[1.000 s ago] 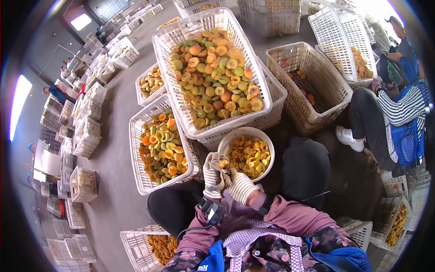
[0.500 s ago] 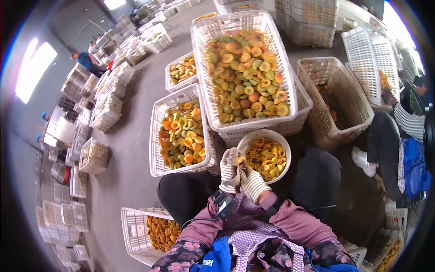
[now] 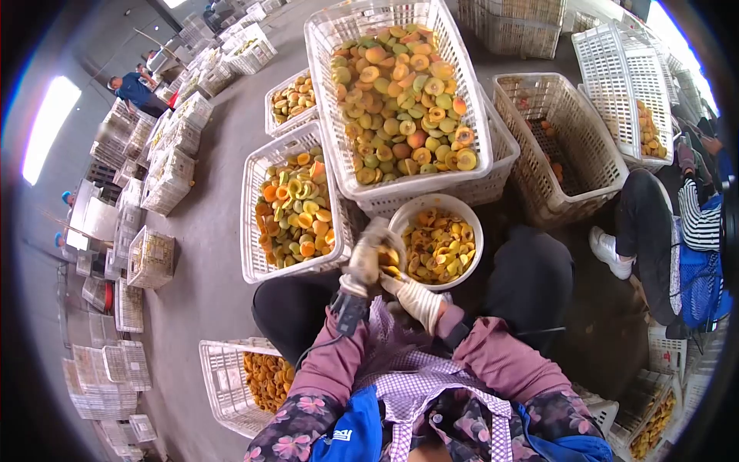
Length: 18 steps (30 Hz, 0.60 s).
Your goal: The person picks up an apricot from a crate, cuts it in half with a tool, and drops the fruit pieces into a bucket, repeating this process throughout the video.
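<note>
- Standing leftmost among the nearer upright crates, a crate bears cut fruit; its lower layers are hidden.
- Left hand: gloved, motion-blurred, curled round fruit pieces; the step looks like handling them, though the fingertips are indistinct.
- Right hand: gloved, close beside; I can't tell its grip.
- Tub: just beyond, holding more pieces; the next move seems to call for a light, controlled hold.

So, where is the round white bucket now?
In the head view, the round white bucket sits just beyond the person's gloved hands, directly in front of the big raised crate of fruit.
</note>
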Motion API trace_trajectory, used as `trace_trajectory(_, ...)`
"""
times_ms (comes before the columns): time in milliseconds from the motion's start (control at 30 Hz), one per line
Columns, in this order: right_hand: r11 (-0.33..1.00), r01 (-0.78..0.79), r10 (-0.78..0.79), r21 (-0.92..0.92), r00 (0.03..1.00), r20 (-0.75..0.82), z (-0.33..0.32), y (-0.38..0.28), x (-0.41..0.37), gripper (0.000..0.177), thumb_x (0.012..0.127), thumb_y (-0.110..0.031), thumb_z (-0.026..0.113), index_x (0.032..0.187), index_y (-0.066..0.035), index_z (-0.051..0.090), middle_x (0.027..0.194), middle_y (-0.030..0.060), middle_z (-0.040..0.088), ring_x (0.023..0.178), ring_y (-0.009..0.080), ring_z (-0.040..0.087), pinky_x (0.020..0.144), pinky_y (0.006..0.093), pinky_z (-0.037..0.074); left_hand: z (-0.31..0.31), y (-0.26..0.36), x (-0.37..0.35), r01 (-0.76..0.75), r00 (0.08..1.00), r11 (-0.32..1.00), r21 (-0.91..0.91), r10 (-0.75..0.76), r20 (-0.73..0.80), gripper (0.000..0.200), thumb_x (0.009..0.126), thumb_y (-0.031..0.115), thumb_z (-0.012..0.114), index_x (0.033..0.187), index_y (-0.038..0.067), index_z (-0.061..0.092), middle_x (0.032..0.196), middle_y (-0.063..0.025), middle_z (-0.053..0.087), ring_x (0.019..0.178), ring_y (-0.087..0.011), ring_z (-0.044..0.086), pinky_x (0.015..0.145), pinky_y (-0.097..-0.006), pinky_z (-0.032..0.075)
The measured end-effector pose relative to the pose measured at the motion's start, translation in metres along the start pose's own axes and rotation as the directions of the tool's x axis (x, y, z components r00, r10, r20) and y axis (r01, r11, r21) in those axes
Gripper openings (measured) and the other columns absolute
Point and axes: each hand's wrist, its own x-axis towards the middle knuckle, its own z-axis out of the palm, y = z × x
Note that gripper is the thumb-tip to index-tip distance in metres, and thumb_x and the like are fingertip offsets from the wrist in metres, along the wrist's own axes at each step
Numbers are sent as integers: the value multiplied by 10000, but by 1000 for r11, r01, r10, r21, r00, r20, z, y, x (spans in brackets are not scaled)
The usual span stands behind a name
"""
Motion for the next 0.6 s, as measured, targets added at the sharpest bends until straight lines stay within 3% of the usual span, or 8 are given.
trace_trajectory(67,865,-223,177,449,974,142,2,-38,-21,214,904,-348,523,910,-137,557,677,14,542,506,136,478,439,274,402,-1,26,27,-350,746,612,-709,-276,-606,548,935,444,396,1218,-23,446,1122,-150,570,1032,-269,552,888,-407,462)
trace_trajectory(100,871,-117,188,477,977,-105,9,-36,-14,285,881,-430,548,807,-163,481,528,-26,411,402,96,357,360,235,290,-16,20,37,-345,753,614,-710,-270,-600,548,935,444,396,1218,-23,446,1122,-150,570,1032,-269,552,888,-407,462)
trace_trajectory(133,831,-154,273,534,950,-150,2,-26,-4,330,873,-479,527,791,-160,500,516,-27,413,387,110,345,357,249,288,-43,3,50,-277,740,950,-146,114,-663,535,936,405,397,1257,-23,411,1200,-161,518,1112,-276,497,942,-413,419)
trace_trajectory(167,808,-190,323,558,935,-148,-3,-26,0,356,870,-501,511,777,-157,506,517,-22,418,387,117,351,359,255,292,-59,-2,67,-204,757,842,500,459,-465,530,938,366,399,1296,-24,377,1279,-172,466,1193,-283,442,996,-418,376)
trace_trajectory(233,834,-132,279,535,938,-204,-7,-15,13,418,860,-548,477,735,-152,521,512,-21,422,380,129,366,362,275,298,-67,-14,110,-147,890,634,759,420,-178,505,909,306,452,1329,41,360,1336,-159,447,1230,-292,433,999,-410,379)
trace_trajectory(300,846,-67,234,529,938,-256,-6,-10,19,383,870,-503,496,744,-142,517,514,-14,435,378,129,387,358,268,311,-45,-16,177,-88,963,853,515,205,-175,494,878,285,504,1322,106,378,1316,-136,480,1186,-294,480,949,-397,425)
trace_trajectory(400,867,62,127,494,932,-340,-11,-11,27,324,894,-420,498,836,-102,475,525,7,459,383,131,412,356,265,345,-51,-66,257,97,912,183,978,-411,-14,437,779,281,626,1146,56,551,1091,-176,585,1016,-304,555,879,-356,446)
trace_trajectory(600,896,118,56,427,926,-374,-12,-26,19,331,909,-418,466,875,-89,486,544,23,480,371,139,434,342,271,351,-46,-45,248,-18,895,210,978,-432,109,430,756,189,635,1153,41,567,1027,-119,639,905,-232,608,805,-313,478)
